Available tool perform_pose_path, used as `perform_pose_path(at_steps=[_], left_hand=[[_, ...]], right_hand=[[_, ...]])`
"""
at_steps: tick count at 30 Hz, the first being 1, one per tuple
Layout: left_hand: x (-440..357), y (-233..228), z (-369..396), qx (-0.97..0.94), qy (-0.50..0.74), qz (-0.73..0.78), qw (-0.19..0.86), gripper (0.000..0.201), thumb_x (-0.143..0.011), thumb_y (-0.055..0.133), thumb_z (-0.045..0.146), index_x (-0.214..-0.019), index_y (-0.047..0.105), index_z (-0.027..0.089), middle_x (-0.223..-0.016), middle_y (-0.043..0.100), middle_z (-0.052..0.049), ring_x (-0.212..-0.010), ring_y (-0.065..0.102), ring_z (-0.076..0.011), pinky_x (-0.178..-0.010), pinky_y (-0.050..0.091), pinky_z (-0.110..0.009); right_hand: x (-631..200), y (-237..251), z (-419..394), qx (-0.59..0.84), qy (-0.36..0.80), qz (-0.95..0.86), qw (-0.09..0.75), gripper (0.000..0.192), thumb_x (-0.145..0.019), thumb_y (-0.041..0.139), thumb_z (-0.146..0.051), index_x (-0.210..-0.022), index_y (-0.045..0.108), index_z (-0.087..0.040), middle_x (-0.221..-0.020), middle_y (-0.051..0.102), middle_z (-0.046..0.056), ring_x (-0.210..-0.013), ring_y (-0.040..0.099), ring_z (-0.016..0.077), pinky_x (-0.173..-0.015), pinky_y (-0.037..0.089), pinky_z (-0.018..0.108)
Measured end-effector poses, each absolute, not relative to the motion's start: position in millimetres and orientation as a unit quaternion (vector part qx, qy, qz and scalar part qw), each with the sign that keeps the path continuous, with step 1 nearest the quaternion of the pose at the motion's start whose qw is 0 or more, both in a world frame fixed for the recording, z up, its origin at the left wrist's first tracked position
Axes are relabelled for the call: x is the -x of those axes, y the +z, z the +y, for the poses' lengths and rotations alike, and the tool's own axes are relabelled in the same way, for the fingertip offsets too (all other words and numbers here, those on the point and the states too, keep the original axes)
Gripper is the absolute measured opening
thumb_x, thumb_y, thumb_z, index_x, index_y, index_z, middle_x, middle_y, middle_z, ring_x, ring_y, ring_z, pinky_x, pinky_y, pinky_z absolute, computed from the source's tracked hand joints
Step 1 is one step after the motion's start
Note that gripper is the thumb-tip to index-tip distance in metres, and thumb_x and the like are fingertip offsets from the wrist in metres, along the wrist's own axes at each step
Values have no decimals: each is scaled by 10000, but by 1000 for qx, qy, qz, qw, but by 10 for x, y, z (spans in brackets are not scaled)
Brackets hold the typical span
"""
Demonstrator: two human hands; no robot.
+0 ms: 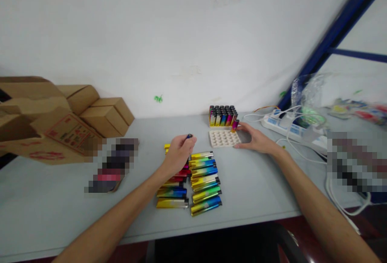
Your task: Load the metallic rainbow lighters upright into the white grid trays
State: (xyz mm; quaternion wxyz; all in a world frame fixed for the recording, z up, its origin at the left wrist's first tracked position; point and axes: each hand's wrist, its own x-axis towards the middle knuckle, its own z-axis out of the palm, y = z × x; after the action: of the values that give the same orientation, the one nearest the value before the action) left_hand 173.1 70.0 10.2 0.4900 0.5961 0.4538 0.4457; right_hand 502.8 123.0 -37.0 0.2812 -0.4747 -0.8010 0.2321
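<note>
My left hand [179,153] is closed around a lighter [189,136] whose dark tip sticks out above my fingers, over two rows of shiny multicoloured lighters [205,182] lying flat on the grey table [60,202]. My right hand [256,140] rests on the right edge of a white tray with round holes [223,138]. One pink lighter [235,125] stands in the tray's far right corner, right at my fingertips. Behind it stands a full tray of upright lighters [222,116].
Brown cardboard boxes [60,122] are stacked at the left. A white power strip with cables [281,124] and a clear plastic bag [311,97] lie at the right. A blue metal frame [332,33] rises at the right. The wall is close behind.
</note>
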Motion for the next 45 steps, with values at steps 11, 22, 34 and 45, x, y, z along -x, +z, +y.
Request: perform_pose_path(at_steps=[11,22,34,45], left_hand=[[-1689,90,694,-663,420,469,405,451,-904,488,470,-561,368,203,-481,323,54,-468,291,-95,-462,207,-255],[-1678,46,703,-623,436,466,452,380,-885,504,414,-589,395,202,-490,340,56,-450,287,-89,-433,209,-238],[-2074,171,900,-687,438,364,451,257,-918,582,427,-995,595,182,-931,661,-50,-826,618,-148,-741,526,-268],[-2743,174,1487,-791,396,330,330,249,-783,753,334,-978,733,181,-942,743,-72,-878,684,-218,-840,560,-362]], right_hand=[[-5022,-356,1228,469,229,-806,279,954,-717,799,-542,-1491,338,-228,-1394,584,132,-1280,563,347,-1123,423,519],[-5019,-358,1228,466,236,-803,287,943,-709,810,-525,-1484,358,-235,-1376,599,129,-1268,569,352,-1121,411,539],[-4933,-306,1210,447,228,-805,317,938,-682,847,-471,-1459,392,-208,-1324,633,147,-1208,613,322,-1077,447,515],[-4904,-337,1244,404,231,-816,344,916,-656,862,-457,-1430,436,-215,-1369,588,143,-1233,584,304,-1084,435,478]])
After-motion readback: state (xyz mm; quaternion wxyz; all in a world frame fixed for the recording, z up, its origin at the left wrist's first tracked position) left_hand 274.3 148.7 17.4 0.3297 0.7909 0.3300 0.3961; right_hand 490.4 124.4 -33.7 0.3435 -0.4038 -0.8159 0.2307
